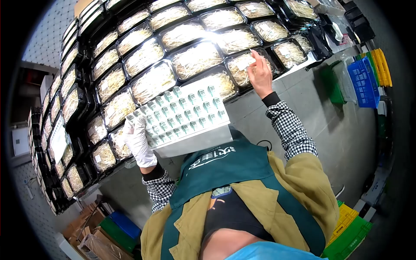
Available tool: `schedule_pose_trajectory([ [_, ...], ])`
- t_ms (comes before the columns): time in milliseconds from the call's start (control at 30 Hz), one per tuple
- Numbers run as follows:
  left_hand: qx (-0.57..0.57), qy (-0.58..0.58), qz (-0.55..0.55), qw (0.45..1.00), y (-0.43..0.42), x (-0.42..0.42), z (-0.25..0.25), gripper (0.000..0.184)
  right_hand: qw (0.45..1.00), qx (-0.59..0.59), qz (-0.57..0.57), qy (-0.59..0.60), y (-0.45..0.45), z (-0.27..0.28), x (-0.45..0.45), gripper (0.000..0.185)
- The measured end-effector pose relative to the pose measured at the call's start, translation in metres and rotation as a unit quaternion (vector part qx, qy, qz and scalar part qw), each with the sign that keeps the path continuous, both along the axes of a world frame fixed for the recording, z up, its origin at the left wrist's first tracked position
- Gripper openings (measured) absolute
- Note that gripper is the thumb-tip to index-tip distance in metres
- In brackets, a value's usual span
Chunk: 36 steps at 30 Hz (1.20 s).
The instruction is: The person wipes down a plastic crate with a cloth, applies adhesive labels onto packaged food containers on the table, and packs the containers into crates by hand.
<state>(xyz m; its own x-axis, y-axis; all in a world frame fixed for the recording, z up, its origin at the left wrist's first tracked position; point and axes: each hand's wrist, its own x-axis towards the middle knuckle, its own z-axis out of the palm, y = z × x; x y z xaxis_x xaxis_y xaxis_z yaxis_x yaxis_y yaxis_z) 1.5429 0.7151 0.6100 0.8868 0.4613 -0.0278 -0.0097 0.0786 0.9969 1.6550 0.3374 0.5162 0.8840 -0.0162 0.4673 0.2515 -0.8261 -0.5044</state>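
Observation:
My left hand, in a white glove, is closed on the left edge of a sheet of labels. Rows of small green-and-white stickers cover that sheet, which hides part of the packs behind it. My bare right hand is over a black plastic tray of bean sprouts with a clear cover. Its fingers are stretched out and somewhat apart, with the fingertips at or just above the cover; whether they touch it I cannot tell. Nothing shows in that hand.
Stacked trays of sprouts fill the table in front and to the left. Another label sheet lies on the left stacks. Blue crates and yellow crates stand at right. Cardboard boxes are on the floor at lower left.

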Motion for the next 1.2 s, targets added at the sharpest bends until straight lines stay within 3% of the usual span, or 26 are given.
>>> schedule_pose_trajectory([
  [67,-0.016,-0.002,0.013,1.000,0.004,0.001,-0.002,0.018,0.989,-0.120,-0.038,-0.075,-0.011,-0.002,0.012,0.058],
  [200,-0.041,-0.010,0.015,0.999,0.007,0.007,-0.006,0.023,0.995,0.085,-0.019,0.054,-0.017,0.005,0.045,0.058],
  [233,-0.056,-0.012,0.017,0.998,0.003,0.009,-0.005,0.022,0.979,0.183,-0.029,0.086,-0.010,0.011,0.058,0.058],
  [300,-0.087,-0.015,0.020,0.996,0.001,0.013,-0.005,0.022,0.965,0.230,-0.036,0.118,0.008,0.010,0.081,0.057],
  [367,-0.069,-0.011,0.027,0.997,0.003,0.018,-0.006,0.020,0.981,0.155,-0.033,0.117,0.017,-0.006,0.100,0.055],
  [433,-0.060,-0.013,0.032,0.998,0.003,0.022,-0.004,0.019,0.995,-0.080,-0.034,0.057,0.020,-0.007,0.100,0.055],
  [500,-0.052,-0.022,0.019,0.998,0.006,0.024,-0.005,0.019,0.983,-0.167,-0.057,0.057,0.021,0.003,0.099,0.057],
  [600,-0.045,-0.003,0.033,0.998,0.010,0.027,-0.011,0.018,0.976,-0.197,-0.089,0.028,0.001,0.004,0.122,0.054],
  [633,-0.038,0.007,0.031,0.999,0.012,0.030,-0.013,0.018,0.987,-0.145,-0.069,-0.021,-0.004,-0.002,0.135,0.040],
  [700,-0.017,0.025,0.039,0.999,0.001,0.040,-0.005,0.017,0.998,-0.042,-0.049,0.014,-0.004,-0.013,0.164,0.023],
  [767,-0.056,0.015,0.051,0.997,-0.016,0.054,0.004,0.017,0.992,0.107,-0.034,0.050,0.009,-0.020,0.201,0.018],
  [833,-0.049,0.015,0.043,0.998,-0.021,0.063,0.001,0.017,0.990,0.129,-0.037,0.033,0.025,-0.030,0.227,0.018],
  [967,-0.025,0.012,0.042,0.999,-0.028,0.076,0.005,0.014,0.995,-0.026,-0.081,0.057,0.043,-0.018,0.224,0.015],
  [1100,-0.007,0.040,0.030,0.999,-0.033,0.080,0.008,0.015,0.994,-0.106,-0.032,0.018,0.028,-0.007,0.236,0.025],
  [1133,-0.008,0.034,0.027,0.999,-0.036,0.082,0.010,0.016,0.997,-0.074,0.011,0.011,0.029,-0.002,0.237,0.022],
  [1200,-0.003,0.041,0.028,0.999,-0.041,0.086,0.016,0.020,0.965,0.082,0.172,0.177,0.051,0.030,0.226,0.023],
])
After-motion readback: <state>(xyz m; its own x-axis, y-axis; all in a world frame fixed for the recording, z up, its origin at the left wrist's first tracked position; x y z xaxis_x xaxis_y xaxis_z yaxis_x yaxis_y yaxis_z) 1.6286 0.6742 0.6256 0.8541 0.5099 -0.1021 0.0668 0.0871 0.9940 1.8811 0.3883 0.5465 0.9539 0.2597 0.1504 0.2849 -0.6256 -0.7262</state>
